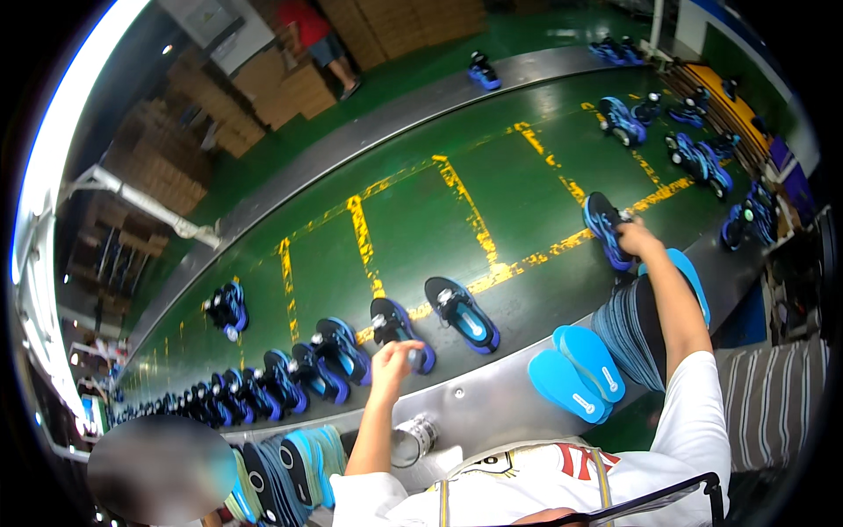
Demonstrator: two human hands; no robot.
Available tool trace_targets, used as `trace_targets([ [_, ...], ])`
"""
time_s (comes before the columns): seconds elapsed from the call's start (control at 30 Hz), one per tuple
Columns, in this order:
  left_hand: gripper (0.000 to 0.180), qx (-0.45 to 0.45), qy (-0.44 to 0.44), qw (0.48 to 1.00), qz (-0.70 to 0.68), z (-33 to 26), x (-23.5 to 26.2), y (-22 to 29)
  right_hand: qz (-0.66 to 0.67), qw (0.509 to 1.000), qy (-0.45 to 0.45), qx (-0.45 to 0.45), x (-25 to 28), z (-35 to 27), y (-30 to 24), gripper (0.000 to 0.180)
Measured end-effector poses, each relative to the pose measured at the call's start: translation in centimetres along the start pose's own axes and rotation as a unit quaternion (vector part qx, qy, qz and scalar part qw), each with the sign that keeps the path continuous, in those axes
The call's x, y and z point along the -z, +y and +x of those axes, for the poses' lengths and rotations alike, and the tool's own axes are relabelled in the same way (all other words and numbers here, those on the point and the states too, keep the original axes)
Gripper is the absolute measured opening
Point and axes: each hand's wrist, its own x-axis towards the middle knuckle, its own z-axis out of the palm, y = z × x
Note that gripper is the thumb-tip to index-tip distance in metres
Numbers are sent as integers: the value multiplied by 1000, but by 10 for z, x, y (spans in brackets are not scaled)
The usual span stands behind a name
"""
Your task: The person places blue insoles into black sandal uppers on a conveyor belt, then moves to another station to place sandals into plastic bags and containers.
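My right hand (637, 239) is closed on a black-and-blue sneaker (602, 221) with a purple sole, tilted over the near edge of the green belt. My left hand (392, 364) has its fingers curled above another sneaker (423, 358); whether something small is pinched in them I cannot make out. Between the two hands stands a sneaker (474, 327) with a bright blue insole inside. Loose blue insoles (566, 378) lie on the metal ledge in front of me. Beside them, under my right forearm, is a stack of dark and blue insoles (625, 329).
A long row of sneakers (277, 382) runs along the belt (421, 228) to the left. More sneakers (694, 158) stand at the far right. A round container (414, 439) and stacked insoles (294, 470) sit near my left arm. Beyond the belt, a person (318, 44) stands beside cartons (303, 92).
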Motion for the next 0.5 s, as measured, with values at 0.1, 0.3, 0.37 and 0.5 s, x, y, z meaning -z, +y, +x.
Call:
trace_targets([
  [0.1,21,-19,116,993,0,-65,34,4,-110,978,-177,9,-8,21,16,39],
  [0.3,16,-64,275,924,259,-160,42,-48,-42,977,-208,-31,-3,10,-24,32],
  [0.37,10,-162,240,830,477,-155,21,-42,-27,977,-209,-34,-3,13,-31,23],
  [0.5,17,-126,141,769,610,-153,6,-45,-134,964,-202,109,-20,-12,-95,21],
])
